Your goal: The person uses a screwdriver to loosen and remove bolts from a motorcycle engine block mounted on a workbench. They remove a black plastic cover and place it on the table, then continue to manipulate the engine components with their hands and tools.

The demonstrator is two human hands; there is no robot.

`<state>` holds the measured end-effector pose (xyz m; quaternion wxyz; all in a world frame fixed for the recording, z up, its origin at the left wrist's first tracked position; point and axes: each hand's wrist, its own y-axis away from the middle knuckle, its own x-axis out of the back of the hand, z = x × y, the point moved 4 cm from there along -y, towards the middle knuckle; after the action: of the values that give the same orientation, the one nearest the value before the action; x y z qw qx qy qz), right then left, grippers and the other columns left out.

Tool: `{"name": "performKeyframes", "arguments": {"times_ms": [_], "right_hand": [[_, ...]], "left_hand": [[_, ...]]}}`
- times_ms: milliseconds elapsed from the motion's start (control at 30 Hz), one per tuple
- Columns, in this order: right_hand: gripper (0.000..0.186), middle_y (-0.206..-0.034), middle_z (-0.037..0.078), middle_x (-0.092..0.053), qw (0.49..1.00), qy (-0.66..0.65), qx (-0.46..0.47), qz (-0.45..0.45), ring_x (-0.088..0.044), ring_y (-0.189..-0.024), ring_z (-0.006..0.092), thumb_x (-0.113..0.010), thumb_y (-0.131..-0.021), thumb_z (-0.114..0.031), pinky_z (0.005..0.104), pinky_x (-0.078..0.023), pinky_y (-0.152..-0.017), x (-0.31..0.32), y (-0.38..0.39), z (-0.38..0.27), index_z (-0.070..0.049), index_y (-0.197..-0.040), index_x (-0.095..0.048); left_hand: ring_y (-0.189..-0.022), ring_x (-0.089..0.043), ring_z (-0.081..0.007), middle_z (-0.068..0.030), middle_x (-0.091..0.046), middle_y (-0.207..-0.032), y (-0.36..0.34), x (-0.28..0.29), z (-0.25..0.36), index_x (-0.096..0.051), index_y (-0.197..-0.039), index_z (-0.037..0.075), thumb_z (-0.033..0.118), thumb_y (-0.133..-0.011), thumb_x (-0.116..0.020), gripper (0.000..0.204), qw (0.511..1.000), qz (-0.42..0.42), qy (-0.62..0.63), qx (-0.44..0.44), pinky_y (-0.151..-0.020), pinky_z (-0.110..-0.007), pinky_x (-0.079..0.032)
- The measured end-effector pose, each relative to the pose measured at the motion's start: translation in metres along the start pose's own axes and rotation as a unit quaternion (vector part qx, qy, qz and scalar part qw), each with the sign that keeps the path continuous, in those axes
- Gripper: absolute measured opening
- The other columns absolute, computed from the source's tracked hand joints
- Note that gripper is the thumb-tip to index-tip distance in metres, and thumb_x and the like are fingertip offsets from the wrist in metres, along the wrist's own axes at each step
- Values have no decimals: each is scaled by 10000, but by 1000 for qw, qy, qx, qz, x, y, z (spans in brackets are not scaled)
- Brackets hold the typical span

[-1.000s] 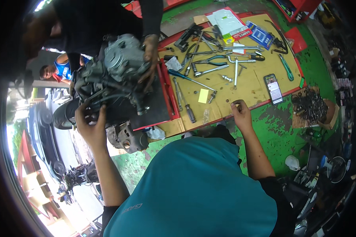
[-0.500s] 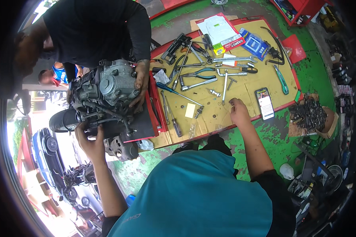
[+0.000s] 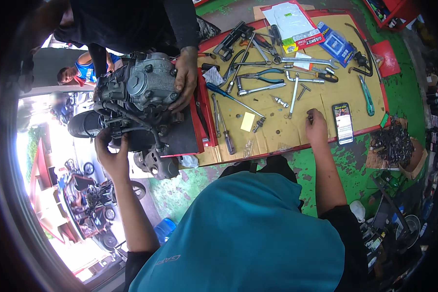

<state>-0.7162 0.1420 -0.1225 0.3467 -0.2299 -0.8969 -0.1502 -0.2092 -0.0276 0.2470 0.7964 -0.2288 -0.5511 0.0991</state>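
On the left a grey engine with a finned cylinder head stands at the end of the workbench. My left hand is at its lower near side, thumb and fingers closed around a dark part there. Above the bench's near edge is my right hand, fingers curled, with a small dark thing at the tips that is too small to name. Beside that hand lie a phone and a T-shaped tool. A co-worker's hand rests on the engine's right side.
Pliers, wrenches, a blue screwdriver, a spark plug and gasket packets cover the cardboard-topped bench. A dark engine casing sits below the engine. A box of metal parts stands at right.
The whole view has shifted, so the bench appears farther right and higher. My right hand has moved slightly toward the bench's far side. Outside, a blue car has left view.
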Motion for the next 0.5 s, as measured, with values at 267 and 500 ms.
{"name": "performKeyframes", "arguments": {"times_ms": [267,500], "right_hand": [[196,-1034,176,-649,997,64,11,42,-628,-993,411,-609,-897,-23,504,-512,-851,0,-4,-16,-51,-1090,-620],[197,-1044,111,-639,989,112,63,70,-594,-1024,339,-648,-871,-46,487,-464,-881,-6,-4,-11,-105,-1059,-653]], "left_hand": [[-962,-612,-198,-81,-633,-1040,-15,7,0,-629,-1104,-6,91,-757,-869,434,998,-62,17,-9,-903,-338,-503],[-984,-594,-227,-76,-643,-1021,-20,10,11,-645,-1049,11,140,-742,-884,410,989,-76,-94,-88,-906,-359,-477]]}}
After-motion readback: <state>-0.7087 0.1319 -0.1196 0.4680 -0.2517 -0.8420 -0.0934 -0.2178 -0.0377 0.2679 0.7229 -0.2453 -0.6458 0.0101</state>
